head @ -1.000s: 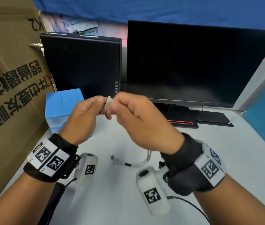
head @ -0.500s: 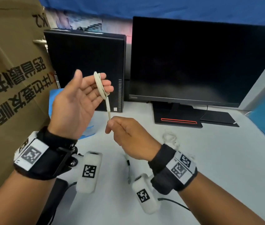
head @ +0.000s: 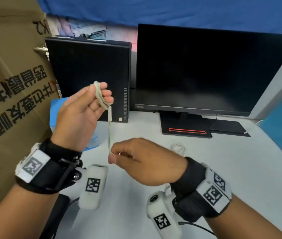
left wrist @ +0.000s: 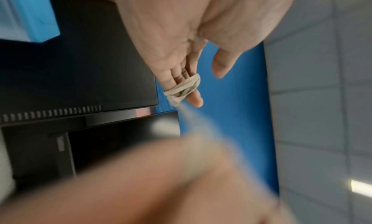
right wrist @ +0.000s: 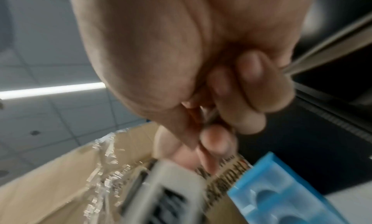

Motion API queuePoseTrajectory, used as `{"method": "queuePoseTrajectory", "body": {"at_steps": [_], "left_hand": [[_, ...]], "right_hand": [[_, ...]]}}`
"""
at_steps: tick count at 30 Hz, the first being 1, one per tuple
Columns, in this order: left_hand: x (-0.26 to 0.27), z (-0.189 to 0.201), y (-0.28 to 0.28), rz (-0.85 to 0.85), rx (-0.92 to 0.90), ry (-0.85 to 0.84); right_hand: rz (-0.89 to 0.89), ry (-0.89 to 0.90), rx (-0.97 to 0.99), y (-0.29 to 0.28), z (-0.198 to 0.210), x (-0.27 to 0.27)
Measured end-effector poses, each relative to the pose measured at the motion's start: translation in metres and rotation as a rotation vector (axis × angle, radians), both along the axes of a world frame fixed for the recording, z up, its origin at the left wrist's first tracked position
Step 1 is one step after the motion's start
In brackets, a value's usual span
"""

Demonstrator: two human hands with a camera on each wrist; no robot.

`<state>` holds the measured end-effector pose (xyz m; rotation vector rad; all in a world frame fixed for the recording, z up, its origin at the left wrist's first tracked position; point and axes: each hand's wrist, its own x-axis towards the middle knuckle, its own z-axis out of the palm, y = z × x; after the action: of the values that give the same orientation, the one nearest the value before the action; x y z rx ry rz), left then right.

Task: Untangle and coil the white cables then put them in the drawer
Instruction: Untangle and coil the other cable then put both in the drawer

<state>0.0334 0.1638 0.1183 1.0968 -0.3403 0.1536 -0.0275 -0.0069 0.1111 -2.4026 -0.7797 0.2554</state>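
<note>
- A white cable (head: 100, 95) is wound in several loops round the fingers (head: 106, 94) of the left hand (head: 78, 116), which is held raised with the palm turned towards the camera.
- In the left wrist view the loops (left wrist: 184, 88) are seen crossing over the extended fingers, with the thumb (left wrist: 222, 65) standing apart from them; the fingers are nearly straight, so the hand is wide rather than clenched.
- From the loops a free length of the cable hangs straight down to the right hand (head: 145, 163), which is held lower, above the table (head: 223, 169).
- The lower end of the cable is pinched between the thumb and curled fingers of the right hand; in the right wrist view the fingers (right wrist: 251, 84) are seen closed tightly, though the picture is blurred.
- A second tangle of white cable (head: 180, 147) lies on the table just beyond the right wrist, untouched.
- A blue box (head: 57, 109) stands behind the left hand, largely hidden by it, beside a cardboard box (head: 7, 83); whether it is the drawer cannot be told.
- A black computer case (head: 88, 75) and a dark monitor (head: 205, 69) stand at the back of the table.
- Bands with printed markers and white camera units are worn on both wrists.
</note>
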Motion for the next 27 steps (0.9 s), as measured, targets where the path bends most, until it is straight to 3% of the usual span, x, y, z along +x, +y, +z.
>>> {"method": "queuePoseTrajectory", "body": {"at_steps": [2,5,10,14,20,27], "left_hand": [[-0.001,0.006,0.004,-0.023,-0.027,0.005],[-0.007,0.011,0.004,-0.078,0.041,0.027],[-0.008,0.009,-0.001,-0.079,0.139,0.104],[-0.006,0.013,0.005,-0.07,0.106,0.144],[-0.01,0.017,0.006,-0.088,0.093,0.137],[-0.007,0.016,0.01,-0.134,-0.069,0.131]], "right_hand": [[-0.099,0.189,0.046,0.001,-0.013,0.01],[-0.204,0.436,0.444,0.001,-0.017,0.033],[-0.18,0.278,0.858,0.006,0.008,0.05],[-0.259,0.057,0.893,0.006,0.008,0.058],[-0.213,0.194,0.953,0.007,0.004,0.055],[-0.291,0.165,1.026,0.016,-0.007,0.056]]}}
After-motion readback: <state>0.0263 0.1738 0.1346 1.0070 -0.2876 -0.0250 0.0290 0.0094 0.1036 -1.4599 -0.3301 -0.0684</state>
